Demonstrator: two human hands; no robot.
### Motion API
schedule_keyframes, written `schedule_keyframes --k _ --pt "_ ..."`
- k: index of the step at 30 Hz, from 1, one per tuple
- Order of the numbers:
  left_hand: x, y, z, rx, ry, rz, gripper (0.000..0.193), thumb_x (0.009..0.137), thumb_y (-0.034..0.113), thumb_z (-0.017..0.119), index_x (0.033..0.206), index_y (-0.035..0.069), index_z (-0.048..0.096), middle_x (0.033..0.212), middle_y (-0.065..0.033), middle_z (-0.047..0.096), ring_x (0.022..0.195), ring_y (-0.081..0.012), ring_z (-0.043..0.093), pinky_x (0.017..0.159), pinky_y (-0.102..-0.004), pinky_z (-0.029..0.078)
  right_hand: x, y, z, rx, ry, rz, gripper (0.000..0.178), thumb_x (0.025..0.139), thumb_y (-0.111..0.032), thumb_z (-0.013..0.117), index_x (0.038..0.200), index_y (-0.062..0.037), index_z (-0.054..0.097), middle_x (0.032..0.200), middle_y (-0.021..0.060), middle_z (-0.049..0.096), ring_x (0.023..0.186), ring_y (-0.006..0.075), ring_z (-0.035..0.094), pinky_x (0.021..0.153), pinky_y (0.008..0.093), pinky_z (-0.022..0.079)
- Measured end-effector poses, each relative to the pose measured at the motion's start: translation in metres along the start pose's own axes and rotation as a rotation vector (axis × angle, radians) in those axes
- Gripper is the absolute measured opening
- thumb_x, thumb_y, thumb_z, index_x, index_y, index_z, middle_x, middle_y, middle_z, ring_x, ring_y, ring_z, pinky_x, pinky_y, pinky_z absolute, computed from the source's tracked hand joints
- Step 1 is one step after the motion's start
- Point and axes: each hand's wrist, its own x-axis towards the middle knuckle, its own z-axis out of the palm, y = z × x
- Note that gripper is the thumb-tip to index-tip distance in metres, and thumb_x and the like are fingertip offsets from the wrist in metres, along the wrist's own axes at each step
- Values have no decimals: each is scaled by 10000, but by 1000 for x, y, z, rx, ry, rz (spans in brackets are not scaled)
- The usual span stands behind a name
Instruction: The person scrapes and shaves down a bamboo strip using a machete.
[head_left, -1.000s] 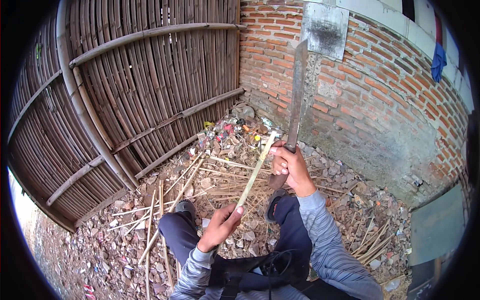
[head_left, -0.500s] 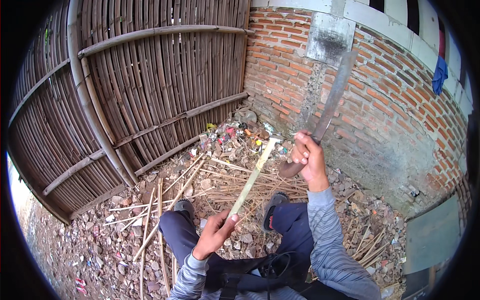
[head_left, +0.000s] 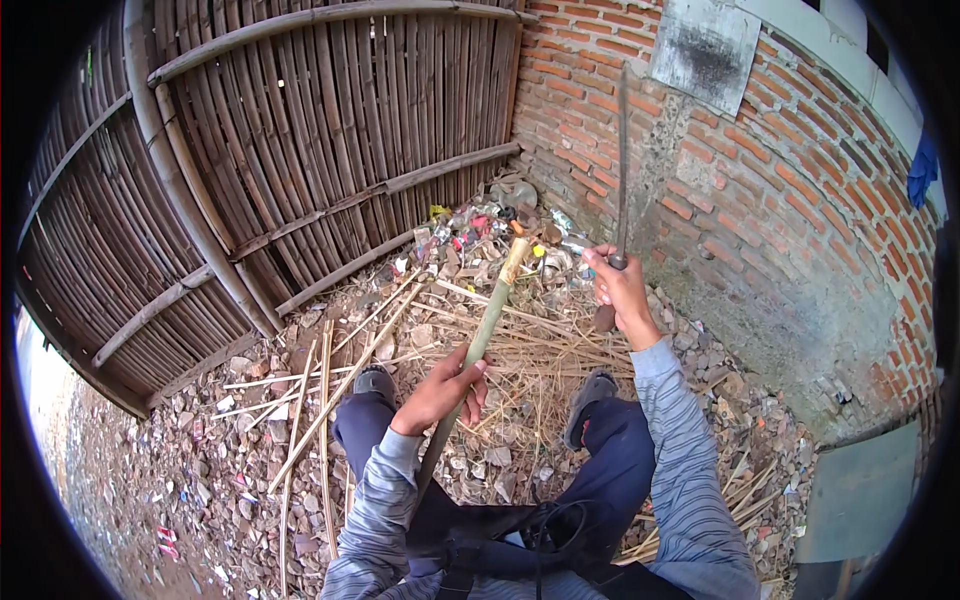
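A green bamboo strip slants up and away from my left hand, whose fingers are wrapped around it. Its far end is pale and bare, and the near part runs back below the hand toward my lap. On the other side, my right hand grips a machete by its dark handle. The blade points upward, seen almost edge-on and slightly blurred. Blade and bamboo are apart, the machete being to the right of the strip.
Pale bamboo strips lie on the rubble-covered ground at left, with more between and beyond my feet. A slatted bamboo fence and a brick wall meet at the back, near scattered litter. A grey-green panel stands at right.
The machete has swung from leaning right, broad side showing, to upright and edge-on. The bamboo strip has turned to show green skin, and my left hand grips it farther from its near end.
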Motion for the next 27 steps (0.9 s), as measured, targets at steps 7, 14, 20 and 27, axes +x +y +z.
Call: schedule_keyframes --k 7,14,20,27 --pt "78 -8 -14 37 -35 -271 318 1149 382 460 975 116 441 715 17 439 494 -105 435 485 -290 458 14 79 -18 -124 -76 163 360 1050 -389 664 913 -56 653 593 -88 436 452 32 366 421 269 278" --pt "132 -22 3 -16 -62 -338 434 1086 496 579 875 148 428 607 69 388 452 -72 390 436 -264 393 17 131 -20 -841 -290 -95 628 1028 -645 580 988 -45 764 563 19 571 498 155 576 492 395 416" --pt "133 -56 8 376 257 8 504 1057 433 650 817 -9 639 580 -23 527 507 -138 547 493 -390 424 17 138 -8 -913 -420 -183 747 986 -712 577 1009 10 767 562 134 601 512 317 628 549 476 505" --pt "131 -68 10 614 454 138 399 1034 295 649 882 -74 656 738 -321 644 728 -519 656 650 -563 486 19 154 6 -989 -511 -268 715 967 -722 587 1032 -40 789 545 143 606 499 348 626 548 486 518"
